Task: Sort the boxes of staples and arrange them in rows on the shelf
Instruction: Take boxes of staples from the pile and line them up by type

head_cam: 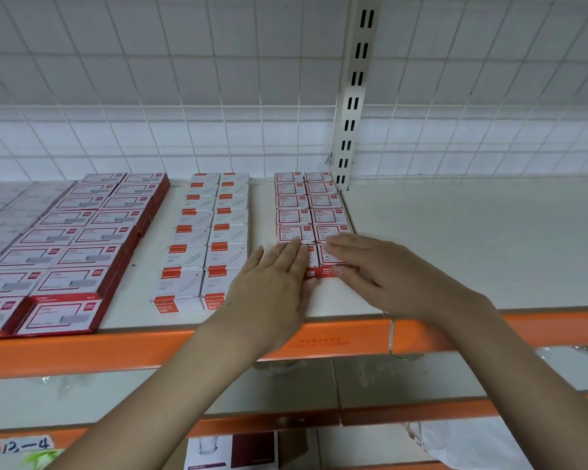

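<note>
While you are pressing flat, straight fingers of your left hand [279,276] and right hand [370,262] onto the front red-and-white boxes [330,256] mid-frame, uneven pushing is risking skewing that double row [308,206].

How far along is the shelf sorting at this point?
Done: the large red boxes and the white boxes sit in neat double rows. In hand: the left hand and right hand rest flat on the front of the small boxes, squaring them up. Left: the shelf to the right holds nothing.
</note>
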The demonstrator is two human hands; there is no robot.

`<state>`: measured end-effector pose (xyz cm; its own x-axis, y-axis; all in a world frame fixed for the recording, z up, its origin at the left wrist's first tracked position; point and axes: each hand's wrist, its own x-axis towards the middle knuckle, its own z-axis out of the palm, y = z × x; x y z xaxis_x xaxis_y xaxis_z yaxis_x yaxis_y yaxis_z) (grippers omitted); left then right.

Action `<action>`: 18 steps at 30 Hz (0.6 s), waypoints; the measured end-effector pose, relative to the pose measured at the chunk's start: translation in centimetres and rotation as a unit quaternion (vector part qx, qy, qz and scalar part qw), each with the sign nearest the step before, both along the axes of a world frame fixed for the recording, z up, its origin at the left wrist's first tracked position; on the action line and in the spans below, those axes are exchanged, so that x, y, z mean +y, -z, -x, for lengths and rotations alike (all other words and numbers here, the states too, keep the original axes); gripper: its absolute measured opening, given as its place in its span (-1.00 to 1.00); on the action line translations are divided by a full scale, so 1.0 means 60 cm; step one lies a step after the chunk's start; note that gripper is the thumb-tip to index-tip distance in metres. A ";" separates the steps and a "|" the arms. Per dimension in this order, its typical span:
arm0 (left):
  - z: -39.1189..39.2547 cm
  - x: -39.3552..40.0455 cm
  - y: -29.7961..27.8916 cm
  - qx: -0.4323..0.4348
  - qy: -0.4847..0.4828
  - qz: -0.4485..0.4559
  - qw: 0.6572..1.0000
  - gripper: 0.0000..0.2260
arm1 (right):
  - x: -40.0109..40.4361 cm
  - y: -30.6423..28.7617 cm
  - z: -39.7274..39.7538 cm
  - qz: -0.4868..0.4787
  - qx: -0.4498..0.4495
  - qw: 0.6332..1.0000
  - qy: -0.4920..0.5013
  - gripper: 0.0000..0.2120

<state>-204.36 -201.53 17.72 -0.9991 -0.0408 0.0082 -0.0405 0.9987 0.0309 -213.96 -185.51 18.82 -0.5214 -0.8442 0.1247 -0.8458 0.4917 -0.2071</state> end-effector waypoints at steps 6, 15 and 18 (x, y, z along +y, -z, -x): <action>0.021 -0.070 -0.046 0.007 -0.019 0.014 1.000 -0.50 | -0.067 -0.037 0.014 0.016 0.027 0.999 -0.011 -0.58; 0.076 -0.241 -0.095 -0.068 -0.072 0.038 0.994 -0.52 | -0.223 -0.065 0.051 -0.025 0.035 0.999 -0.017 -0.66; 0.099 -0.284 -0.078 -0.098 -0.084 0.042 0.991 -0.51 | -0.274 -0.050 0.071 -0.062 0.049 0.997 -0.003 -0.63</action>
<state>-210.28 -218.60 22.40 -0.9609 -0.2142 -0.1756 -0.2034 0.9760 -0.0777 -218.21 -201.96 21.80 -0.5066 -0.8594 0.0696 -0.8620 0.5032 -0.0617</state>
